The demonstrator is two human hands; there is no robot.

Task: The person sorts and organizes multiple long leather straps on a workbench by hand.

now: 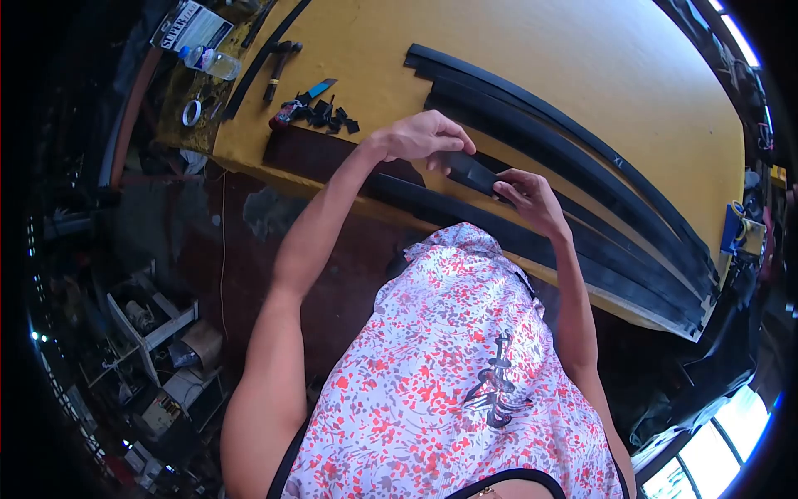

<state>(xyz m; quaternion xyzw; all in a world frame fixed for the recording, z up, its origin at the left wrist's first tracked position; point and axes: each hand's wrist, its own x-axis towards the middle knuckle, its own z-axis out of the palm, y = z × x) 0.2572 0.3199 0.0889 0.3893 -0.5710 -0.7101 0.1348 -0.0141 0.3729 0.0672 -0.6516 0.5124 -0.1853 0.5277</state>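
Note:
My left hand [421, 138] and my right hand [534, 200] hold a short black strip [471, 175] between them, just over the near edge of the table. The fingers of both hands are closed on its ends. Beneath it, more long black strips [416, 196] lie along the table edge. Farther back, a bundle of long black strips [532, 131] curves off to the right. A narrower strip marked "XL" [573, 127] lies along its far side. Small black offcuts [327, 116] are scattered left of my left hand, beside a knife [320, 89] with a bluish blade.
A hammer [281, 70] rests on the yellow table [366, 66] at the left. Beyond it are a plastic bottle [213, 62], a white ring-shaped roll [192, 112] and a box lettered "SUPER" [193, 27]. Cluttered shelving [162, 328] stands at the lower left.

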